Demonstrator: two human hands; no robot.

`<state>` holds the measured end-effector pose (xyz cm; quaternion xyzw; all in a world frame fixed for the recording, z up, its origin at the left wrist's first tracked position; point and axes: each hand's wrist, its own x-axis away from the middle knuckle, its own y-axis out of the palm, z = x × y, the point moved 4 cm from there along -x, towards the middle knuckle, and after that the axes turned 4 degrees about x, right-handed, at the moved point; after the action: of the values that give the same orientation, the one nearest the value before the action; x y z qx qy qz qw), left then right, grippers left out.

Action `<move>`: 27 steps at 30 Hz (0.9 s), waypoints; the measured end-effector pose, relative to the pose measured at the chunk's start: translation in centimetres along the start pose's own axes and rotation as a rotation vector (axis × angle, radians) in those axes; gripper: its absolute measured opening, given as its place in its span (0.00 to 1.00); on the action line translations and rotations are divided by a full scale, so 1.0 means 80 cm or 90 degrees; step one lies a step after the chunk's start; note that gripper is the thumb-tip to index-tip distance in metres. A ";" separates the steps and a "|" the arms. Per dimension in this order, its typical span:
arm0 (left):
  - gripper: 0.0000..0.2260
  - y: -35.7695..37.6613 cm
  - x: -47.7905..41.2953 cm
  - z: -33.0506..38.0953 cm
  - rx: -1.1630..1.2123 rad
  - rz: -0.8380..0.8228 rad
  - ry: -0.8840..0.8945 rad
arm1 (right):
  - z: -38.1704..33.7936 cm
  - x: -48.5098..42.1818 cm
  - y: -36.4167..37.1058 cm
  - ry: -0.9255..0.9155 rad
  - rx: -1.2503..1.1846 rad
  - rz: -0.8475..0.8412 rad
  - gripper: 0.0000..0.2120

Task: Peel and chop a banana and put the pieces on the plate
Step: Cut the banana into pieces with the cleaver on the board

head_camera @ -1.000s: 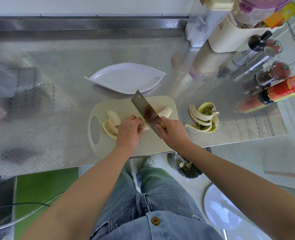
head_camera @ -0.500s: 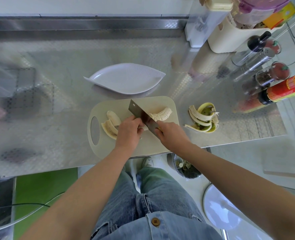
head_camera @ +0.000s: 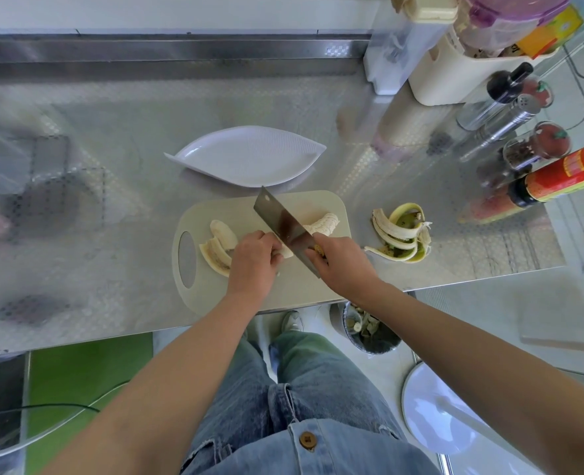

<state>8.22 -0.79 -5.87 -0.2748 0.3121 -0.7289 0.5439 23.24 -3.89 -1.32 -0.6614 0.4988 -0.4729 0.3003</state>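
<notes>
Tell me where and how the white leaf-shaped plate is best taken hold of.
Probably by the left pointed end of the plate, coming from the left: that tip seems lifted off the counter, so fingers can slip under, and the cleaver and cutting board crowd its near edge.

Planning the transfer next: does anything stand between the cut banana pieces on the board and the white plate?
Nothing rests on the counter between them: the plate sits just beyond the cutting board's far edge. Only the cleaver, gripped by the right hand, slants over the board right of that path, its tip near the plate's rim.
</notes>
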 end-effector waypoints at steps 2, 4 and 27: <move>0.04 0.000 0.000 0.000 -0.004 -0.005 -0.005 | 0.000 0.001 0.001 0.000 0.027 -0.012 0.08; 0.04 -0.001 -0.001 0.001 -0.005 -0.006 -0.008 | 0.000 0.001 0.002 -0.001 0.037 -0.009 0.09; 0.03 -0.002 -0.002 0.002 -0.036 -0.016 -0.020 | 0.000 0.007 0.000 -0.012 -0.008 -0.026 0.08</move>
<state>8.31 -0.61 -5.68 -0.3052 0.3207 -0.7224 0.5312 23.27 -4.41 -1.17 -0.6779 0.4851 -0.4695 0.2909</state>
